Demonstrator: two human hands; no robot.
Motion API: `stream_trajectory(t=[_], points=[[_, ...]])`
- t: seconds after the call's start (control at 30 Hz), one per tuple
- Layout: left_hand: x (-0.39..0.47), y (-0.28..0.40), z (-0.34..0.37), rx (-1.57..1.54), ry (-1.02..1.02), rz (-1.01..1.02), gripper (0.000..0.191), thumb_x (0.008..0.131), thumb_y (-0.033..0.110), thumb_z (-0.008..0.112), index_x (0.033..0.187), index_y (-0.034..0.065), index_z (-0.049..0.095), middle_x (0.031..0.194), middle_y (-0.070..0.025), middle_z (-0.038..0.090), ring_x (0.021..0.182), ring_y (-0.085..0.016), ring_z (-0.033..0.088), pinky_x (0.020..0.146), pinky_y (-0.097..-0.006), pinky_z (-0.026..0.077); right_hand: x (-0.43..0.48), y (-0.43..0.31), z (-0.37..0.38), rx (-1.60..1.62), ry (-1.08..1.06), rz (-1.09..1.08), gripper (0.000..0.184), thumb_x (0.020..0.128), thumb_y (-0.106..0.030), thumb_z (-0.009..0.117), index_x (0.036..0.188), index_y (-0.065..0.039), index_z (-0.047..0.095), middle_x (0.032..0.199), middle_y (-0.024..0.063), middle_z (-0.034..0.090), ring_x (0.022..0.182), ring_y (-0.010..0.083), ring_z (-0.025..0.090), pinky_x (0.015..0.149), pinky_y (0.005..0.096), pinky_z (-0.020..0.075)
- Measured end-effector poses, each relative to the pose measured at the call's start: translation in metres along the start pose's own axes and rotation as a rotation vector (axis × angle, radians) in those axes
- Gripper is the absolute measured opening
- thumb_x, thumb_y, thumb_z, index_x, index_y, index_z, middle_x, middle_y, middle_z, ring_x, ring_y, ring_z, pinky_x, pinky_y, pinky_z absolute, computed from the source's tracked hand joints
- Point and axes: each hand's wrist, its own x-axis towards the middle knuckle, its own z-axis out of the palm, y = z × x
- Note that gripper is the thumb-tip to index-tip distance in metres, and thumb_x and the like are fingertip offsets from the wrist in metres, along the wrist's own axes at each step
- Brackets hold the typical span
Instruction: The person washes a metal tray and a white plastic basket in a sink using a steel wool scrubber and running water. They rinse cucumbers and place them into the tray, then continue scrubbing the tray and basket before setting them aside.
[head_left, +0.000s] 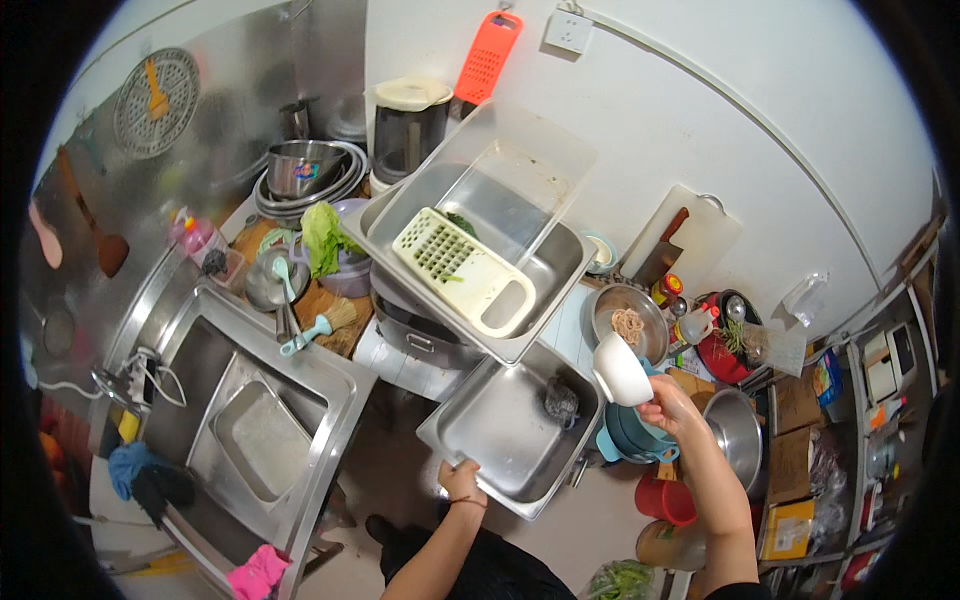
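Observation:
My left hand (463, 484) grips the near rim of a deep stainless steel pan (495, 442). A dark wire scouring pad (561, 403) lies inside that pan, towards its right side. In my right hand (667, 405) is a white bowl (624, 370), tilted on its side over the pan's right edge. Behind the pan, a second steel pan (577, 289) sits on a dark appliance (424, 330). It holds a pale green plastic grater (465, 270) and a clear plastic container (517, 180).
A steel sink (341, 390) with a tray (262, 442) stands at left. Behind it are a brush (322, 326), lettuce (322, 238) and stacked bowls (304, 171). At right are a steel bowl (652, 296) with noodle-like food, a cleaver (656, 255), teal pots (637, 435) and a red pot (720, 360).

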Motion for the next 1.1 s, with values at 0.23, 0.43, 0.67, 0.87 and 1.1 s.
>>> stream_trajectory(t=[0.23,0.43,0.67,0.87,1.1], points=[[0.005,-0.020,0.025,0.216,-0.053,-0.184,0.030,0.074,0.015,0.076,0.098,0.0036,0.060,0.090,-0.0054,0.062,0.076,-0.017,0.060,0.066,-0.0315,0.049,-0.026,0.010,0.059,-0.025,-0.146,0.196,0.018,0.089,-0.010,0.054,0.078,0.003,0.054,0.056,0.0051,0.047,0.039,0.0041,0.031,0.033,0.0184,0.0231],[-0.001,0.018,-0.005,0.343,-0.271,-0.260,0.034,0.083,0.029,0.067,0.113,0.0143,0.060,0.109,0.0006,0.063,0.093,-0.012,0.057,0.077,-0.0387,0.041,-0.025,0.040,0.132,-0.151,-0.318,0.369,0.011,0.087,-0.004,0.054,0.088,0.007,0.056,0.057,0.0001,0.043,0.039,0.0031,0.034,0.034,0.0175,0.0236],[-0.037,0.070,-0.117,0.305,-0.129,-0.135,0.021,0.085,0.017,0.062,0.105,0.0106,0.066,0.092,0.0017,0.064,0.081,-0.007,0.056,0.065,-0.0211,0.041,0.026,0.118,0.258,0.066,-0.932,0.916,0.038,0.100,-0.029,0.041,0.105,0.005,0.057,0.053,-0.0024,0.036,0.039,0.0022,0.029,0.034,0.0167,0.0231],[-0.078,0.134,-0.222,0.199,0.180,0.269,0.019,0.083,0.000,0.061,0.101,0.0030,0.064,0.090,-0.0025,0.064,0.083,-0.009,0.058,0.073,-0.0218,0.045,0.038,0.178,0.404,0.061,-0.948,1.135,0.038,0.100,-0.026,0.039,0.110,0.008,0.052,0.053,0.0007,0.038,0.036,0.0038,0.029,0.030,0.0171,0.0231],[-0.097,0.218,-0.282,0.192,0.414,0.627,0.013,0.085,-0.002,0.058,0.097,0.0015,0.062,0.092,-0.0031,0.062,0.084,-0.010,0.057,0.077,-0.0225,0.045,0.031,0.209,0.487,0.054,-1.102,1.200,0.039,0.100,-0.025,0.042,0.112,0.010,0.051,0.055,0.0022,0.039,0.037,0.0028,0.029,0.029,0.0158,0.0231]])
